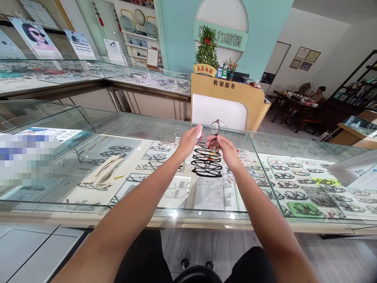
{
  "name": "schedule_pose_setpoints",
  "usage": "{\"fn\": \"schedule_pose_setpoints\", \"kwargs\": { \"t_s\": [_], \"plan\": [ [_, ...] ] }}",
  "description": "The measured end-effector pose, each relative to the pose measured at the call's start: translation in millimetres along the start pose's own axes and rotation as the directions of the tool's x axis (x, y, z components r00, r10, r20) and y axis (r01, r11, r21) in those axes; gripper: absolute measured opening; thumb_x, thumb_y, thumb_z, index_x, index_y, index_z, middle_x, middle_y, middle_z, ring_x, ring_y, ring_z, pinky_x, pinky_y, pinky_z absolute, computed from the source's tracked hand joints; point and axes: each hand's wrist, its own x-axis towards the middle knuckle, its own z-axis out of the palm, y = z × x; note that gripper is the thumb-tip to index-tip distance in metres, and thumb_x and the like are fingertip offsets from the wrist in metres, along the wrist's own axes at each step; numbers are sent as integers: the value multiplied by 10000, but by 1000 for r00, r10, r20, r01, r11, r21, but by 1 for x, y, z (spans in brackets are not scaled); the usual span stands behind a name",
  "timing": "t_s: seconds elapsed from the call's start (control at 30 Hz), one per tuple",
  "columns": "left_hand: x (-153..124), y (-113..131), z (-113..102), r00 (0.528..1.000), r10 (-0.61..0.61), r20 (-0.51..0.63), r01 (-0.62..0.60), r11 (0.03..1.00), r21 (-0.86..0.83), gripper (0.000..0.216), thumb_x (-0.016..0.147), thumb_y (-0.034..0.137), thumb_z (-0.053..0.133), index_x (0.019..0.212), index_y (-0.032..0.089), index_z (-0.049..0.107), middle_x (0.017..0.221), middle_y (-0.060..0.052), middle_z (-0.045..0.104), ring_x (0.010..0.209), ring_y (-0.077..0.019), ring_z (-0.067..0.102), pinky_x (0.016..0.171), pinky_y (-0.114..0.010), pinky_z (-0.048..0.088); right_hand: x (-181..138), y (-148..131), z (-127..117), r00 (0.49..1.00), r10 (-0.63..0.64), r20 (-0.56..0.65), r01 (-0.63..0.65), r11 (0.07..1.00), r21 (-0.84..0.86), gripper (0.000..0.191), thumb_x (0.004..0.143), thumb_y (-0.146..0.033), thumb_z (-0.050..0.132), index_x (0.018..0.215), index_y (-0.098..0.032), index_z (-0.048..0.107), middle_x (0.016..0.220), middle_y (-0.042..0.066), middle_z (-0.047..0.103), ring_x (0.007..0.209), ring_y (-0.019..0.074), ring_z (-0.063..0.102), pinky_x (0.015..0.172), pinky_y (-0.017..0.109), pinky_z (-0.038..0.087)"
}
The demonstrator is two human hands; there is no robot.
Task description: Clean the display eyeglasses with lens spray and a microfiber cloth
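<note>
Above the glass counter, my right hand pinches a pair of eyeglasses with a thin brownish frame, turned so one lens stands above the other. My left hand is just left of them, its fingers closed on something small and white, which looks like a cloth. The cloth and the glasses appear apart. Below the hands, several black-framed eyeglasses lie stacked in a column.
A glass display counter spans the front, with many frames under its top. A printed sheet and a beige pouch are at the left. Beyond stands a wooden cashier desk with a plant. Another person sits far right.
</note>
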Motion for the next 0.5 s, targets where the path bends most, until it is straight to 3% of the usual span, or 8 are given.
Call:
{"fn": "schedule_pose_setpoints", "kwargs": {
  "t_s": [0.17,0.37,0.43,0.5],
  "plan": [
    [-4,-1,3,996,64,69,-70,994,81,611,973,791,492,765,221,563,732,-29,560,718,-198,553,690,-335,479,3,1,-3,993,16,-113,-8,997,71,487,966,-690,625,999,-235,797,986,60,791,835,213,650,769,359,492],
    [-7,-5,7,978,133,161,-158,976,152,539,968,708,524,749,218,567,730,-23,553,719,-191,535,689,-322,458,4,3,-4,994,5,-114,7,995,102,484,966,-696,642,997,-238,797,966,55,799,830,215,673,773,359,509],
    [-2,-5,3,986,123,113,-135,986,102,545,970,720,518,764,218,574,748,-30,566,722,-192,542,689,-325,462,4,4,-4,994,-3,-114,16,994,108,480,973,-685,639,996,-235,805,959,53,800,819,207,662,768,352,511],
    [7,-6,-8,996,87,-16,-86,996,37,571,979,753,497,796,219,584,769,-38,580,715,-190,545,678,-326,460,4,4,-4,993,4,-120,10,993,114,485,976,-680,631,1022,-233,814,968,55,803,807,200,647,757,347,511]
  ]
}}
